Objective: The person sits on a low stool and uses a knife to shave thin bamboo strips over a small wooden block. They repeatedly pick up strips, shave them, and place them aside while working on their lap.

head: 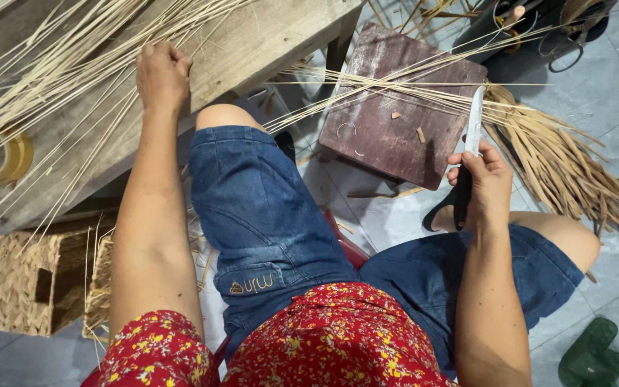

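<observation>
My left hand (pixel 160 72) reaches out onto a grey wooden table (pixel 252 43) and presses down on a spread of thin pale bamboo strips (pixel 59 79). My right hand (pixel 487 183) grips a knife (pixel 471 136) by its black handle, the pale blade pointing up and away. The blade tip lies near a bundle of long strips (pixel 395 82) that runs across a dark reddish wooden block (pixel 395 129). I sit with my knees apart in blue denim shorts and a red flowered top.
A heap of brown bamboo shavings (pixel 567 165) lies on the tiled floor right of the block. A woven basket box (pixel 26 283) stands under the table at the left. A roll of tape (pixel 1 161) sits on the table. A green sandal (pixel 592 355) is at the lower right.
</observation>
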